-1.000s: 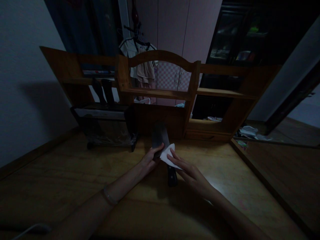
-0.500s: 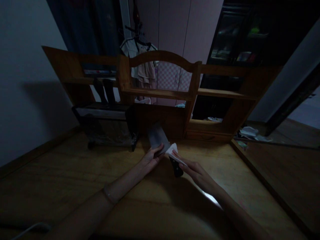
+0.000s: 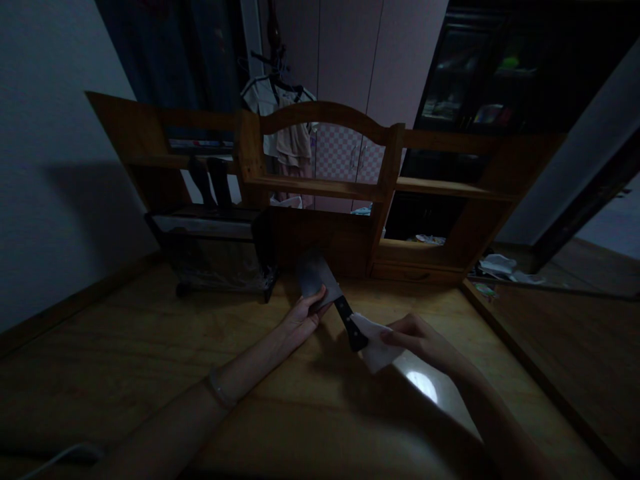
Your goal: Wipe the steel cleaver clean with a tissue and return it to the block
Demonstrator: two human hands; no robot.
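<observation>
My left hand grips a cleaver by its broad grey blade, thumb on the upper face. The black riveted handle points down and to the right, toward me. In my right hand a thin white tissue is pinched between thumb and fingers. It hangs spread out just beside the end of the handle; whether it touches the handle I cannot tell.
A knife block with two black handles stands at the left on the wooden desktop. Behind it rises a wooden shelf unit. A white cable lies at the lower left, and a raised wooden edge runs along the right.
My right hand has moved right and away from the cleaver's handle, taking the tissue with it. The tissue is now unfolded and the handle is uncovered. My left hand has stayed in place.
</observation>
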